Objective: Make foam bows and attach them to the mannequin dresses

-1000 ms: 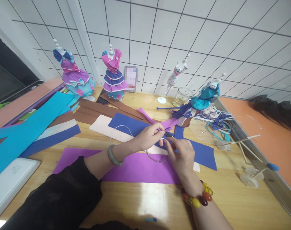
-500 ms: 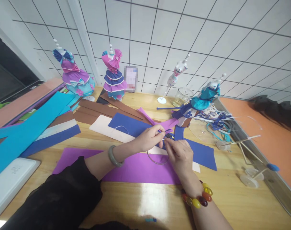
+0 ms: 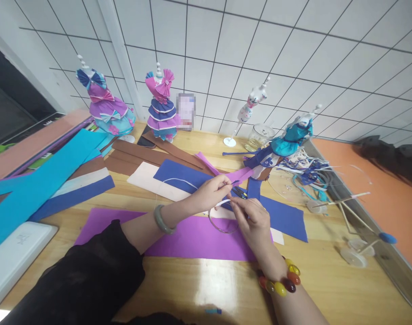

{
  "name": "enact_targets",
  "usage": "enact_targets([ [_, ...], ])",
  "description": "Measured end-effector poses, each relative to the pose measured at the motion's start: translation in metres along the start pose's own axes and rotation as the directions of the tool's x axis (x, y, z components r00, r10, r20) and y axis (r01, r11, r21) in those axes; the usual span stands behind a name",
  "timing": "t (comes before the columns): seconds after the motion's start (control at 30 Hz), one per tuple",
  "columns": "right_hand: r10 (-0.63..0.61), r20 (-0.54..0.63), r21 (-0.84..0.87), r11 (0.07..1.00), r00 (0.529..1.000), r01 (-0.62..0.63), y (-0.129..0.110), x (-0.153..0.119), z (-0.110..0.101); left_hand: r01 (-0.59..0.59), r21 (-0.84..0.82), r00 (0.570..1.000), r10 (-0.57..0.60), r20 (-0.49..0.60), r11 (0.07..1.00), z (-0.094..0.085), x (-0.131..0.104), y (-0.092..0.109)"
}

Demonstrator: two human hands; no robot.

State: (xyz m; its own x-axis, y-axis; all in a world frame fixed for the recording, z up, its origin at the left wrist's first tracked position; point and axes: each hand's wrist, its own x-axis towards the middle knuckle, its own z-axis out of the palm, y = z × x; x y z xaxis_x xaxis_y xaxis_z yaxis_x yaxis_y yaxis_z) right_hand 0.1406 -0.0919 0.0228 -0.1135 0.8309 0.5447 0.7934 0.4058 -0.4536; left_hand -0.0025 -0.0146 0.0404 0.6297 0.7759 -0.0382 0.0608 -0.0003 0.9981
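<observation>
My left hand (image 3: 211,193) is closed in a pinch, with a small dark blue fabric piece (image 3: 236,183) showing at its fingertips. My right hand (image 3: 255,220) is closed close by, its thumb and forefinger on a narrow white strip (image 3: 222,202). A thin metal ring (image 3: 222,232) hangs at the right fingers; how it is held is hidden. Under the hands lie a wide purple fabric strip (image 3: 199,239), a dark blue strip (image 3: 283,219) and a pale strip (image 3: 152,181). Black-handled scissors (image 3: 240,192) lie just beyond the fingertips.
Two small dressed mannequins (image 3: 109,106) (image 3: 161,108) stand at the back left. A bare mannequin (image 3: 251,104), a glass jar (image 3: 260,136) and a leaning teal-dressed mannequin (image 3: 287,140) are at right. Turquoise strips (image 3: 50,176) and a white device (image 3: 19,253) lie left.
A white strip now shows between my hands, at the right fingertips. The pale cord behind my left wrist has risen into a wider loop. The right hand has shifted slightly left.
</observation>
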Motion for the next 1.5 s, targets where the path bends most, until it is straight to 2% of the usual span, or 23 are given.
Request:
enact_targets([
  [0.3, 0.118, -0.104, -0.087, 0.988, 0.988, -0.127, 0.007, 0.001, 0.003, -0.008, 0.058, 1.000, 0.009, -0.017, 0.998, 0.000, -0.001, -0.002],
  [0.43, 0.188, -0.127, -0.042, 0.980, 0.974, -0.195, 0.009, 0.000, 0.003, -0.031, 0.118, 0.998, 0.037, -0.049, 0.993, 0.003, -0.003, 0.000],
  [0.57, 0.253, -0.099, 0.020, 0.967, 0.962, -0.253, 0.007, 0.000, 0.002, -0.051, 0.192, 0.996, 0.063, -0.057, 0.980, 0.006, -0.006, 0.000],
  [0.97, 0.319, -0.066, 0.100, 0.945, 0.945, -0.312, 0.007, 0.003, 0.004, -0.049, 0.312, 0.995, 0.073, -0.067, 0.949, 0.009, -0.008, -0.001],
  [1.13, 0.343, -0.103, 0.113, 0.937, 0.934, -0.332, 0.012, 0.002, 0.007, -0.046, 0.321, 0.995, 0.072, -0.068, 0.946, 0.008, -0.007, -0.004],
  [1.5, 0.246, -0.068, 0.122, 0.964, 0.967, -0.236, 0.010, 0.004, 0.004, -0.025, 0.328, 0.996, 0.051, -0.073, 0.945, 0.007, -0.004, -0.014],
])
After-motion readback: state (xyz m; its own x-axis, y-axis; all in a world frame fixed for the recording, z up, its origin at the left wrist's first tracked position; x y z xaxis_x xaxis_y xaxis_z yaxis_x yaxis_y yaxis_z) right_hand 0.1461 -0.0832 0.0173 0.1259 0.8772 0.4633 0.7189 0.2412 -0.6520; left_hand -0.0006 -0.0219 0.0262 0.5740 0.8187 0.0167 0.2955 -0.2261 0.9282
